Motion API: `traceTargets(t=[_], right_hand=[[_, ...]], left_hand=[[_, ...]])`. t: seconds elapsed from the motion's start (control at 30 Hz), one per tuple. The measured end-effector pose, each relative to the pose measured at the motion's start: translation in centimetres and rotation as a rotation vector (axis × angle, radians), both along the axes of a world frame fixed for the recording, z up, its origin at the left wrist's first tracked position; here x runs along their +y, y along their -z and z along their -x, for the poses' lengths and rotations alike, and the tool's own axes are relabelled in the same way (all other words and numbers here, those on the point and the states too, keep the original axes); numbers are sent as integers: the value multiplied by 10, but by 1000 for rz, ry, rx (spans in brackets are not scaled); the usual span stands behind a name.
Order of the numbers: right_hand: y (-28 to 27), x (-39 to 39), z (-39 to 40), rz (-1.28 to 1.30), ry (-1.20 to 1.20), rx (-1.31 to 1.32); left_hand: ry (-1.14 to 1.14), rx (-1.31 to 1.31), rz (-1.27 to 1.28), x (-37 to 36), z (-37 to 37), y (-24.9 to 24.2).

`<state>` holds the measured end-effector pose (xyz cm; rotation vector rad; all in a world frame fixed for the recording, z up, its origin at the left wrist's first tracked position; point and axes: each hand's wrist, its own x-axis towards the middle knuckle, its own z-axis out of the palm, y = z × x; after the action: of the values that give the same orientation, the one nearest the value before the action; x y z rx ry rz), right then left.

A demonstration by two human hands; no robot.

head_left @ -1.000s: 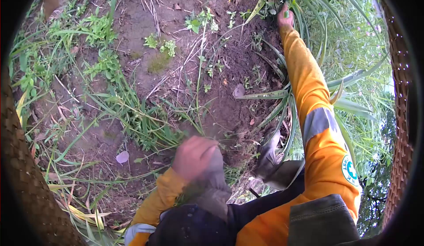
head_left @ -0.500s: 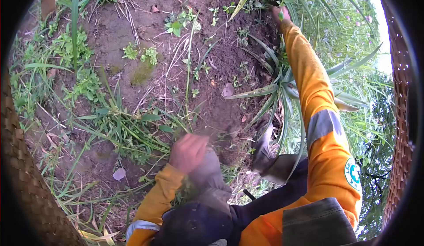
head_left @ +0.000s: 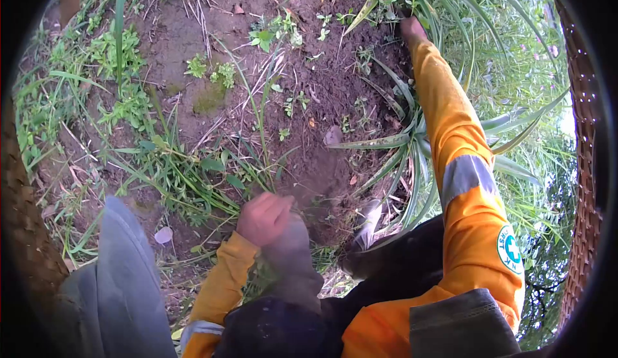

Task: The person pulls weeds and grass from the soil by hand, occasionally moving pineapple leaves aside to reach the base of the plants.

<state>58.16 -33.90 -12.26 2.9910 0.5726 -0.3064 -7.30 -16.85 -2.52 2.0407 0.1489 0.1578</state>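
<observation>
My left hand [head_left: 262, 220] is closed around the stems of a bunch of green weeds [head_left: 187, 174], low over the soil in front of my leg. The long leaves of the bunch fan out to the left of the fist. My right hand [head_left: 412, 31], at the end of an outstretched orange sleeve, reaches in among green leaves at the base of a spiky long-leaved plant [head_left: 444, 10] at the top. Its fingers are hidden there, and I cannot make out what they touch.
Another spiky plant [head_left: 415, 129] spreads its stiff leaves under my right arm. Dark soil [head_left: 322, 165] with small weeds lies between my hands. My boot [head_left: 370, 223] stands near the plant. Grey cloth [head_left: 129, 281] rises at lower left. Woven brim edges [head_left: 579, 229] frame both sides.
My left hand has shifted slightly left with the weeds. The right hand has sunk deeper into the leaves, hiding its fingers. Grey cloth has come into view at lower left.
</observation>
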Motion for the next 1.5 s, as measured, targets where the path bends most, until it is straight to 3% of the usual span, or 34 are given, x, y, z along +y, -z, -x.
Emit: traceTargets(t=[0.07,0.13,0.17,0.23,0.3,0.4,0.47,0.53,0.6,0.63,0.7,0.8,0.97,1.07,1.13,1.17,1.27,1.3,1.33,1.43,1.47,1.5], right_hand=[[18,-16,-14,-197,-150,-112],[25,-15,-36,-282,-550,-441],[-47,16,15,-193,-358,-139],[4,8,-25,-54,-216,-128],[2,11,-29,-83,-168,-95],[18,8,-35,-112,-128,-53],[28,5,-26,-268,-189,-161],[9,9,-11,-259,-255,-123],[34,7,-30,-125,-314,-123],[52,5,-24,-260,-359,-353],[49,2,-9,-182,-369,-276],[59,-5,6,-101,-414,-278],[99,-9,1,-49,-504,-314],[-9,-8,65,-514,-169,27],[-12,-9,58,-559,-169,222],[-11,-2,47,-587,-176,310],[9,-20,43,-405,-335,371],[-1,-32,57,-156,-430,410],[2,-43,63,-314,-354,610],[-10,-44,75,-458,-210,518],[-23,-42,89,-585,-117,253],[-28,-38,90,-617,-98,222]], left_hand=[[-19,11,-2,-1,0,-2],[-94,6,4,-5,-2,-4],[-132,4,10,-10,-3,-7],[-256,42,-28,-20,-3,-23],[-383,90,-51,-32,-3,-40],[-522,76,-385,-43,5,-64],[-469,288,-554,-47,21,-70],[-410,430,-745,-41,19,-91],[-255,478,-743,-29,19,-79],[-235,492,-736,-25,13,-72],[-213,573,-746,-23,18,-62],[-366,757,-728,-44,52,-66],[-510,807,-717,-99,105,-62],[-515,927,-700,-117,120,-64],[-484,1032,-683,-128,124,-74],[-506,922,-778,-138,139,-58],[-520,928,-744,-154,150,-58],[-518,941,-717,-155,151,-60],[-513,947,-688,-156,153,-63],[-493,963,-605,-152,148,-69],[-482,964,-573,-148,146,-72],[-471,967,-536,-141,142,-77]])
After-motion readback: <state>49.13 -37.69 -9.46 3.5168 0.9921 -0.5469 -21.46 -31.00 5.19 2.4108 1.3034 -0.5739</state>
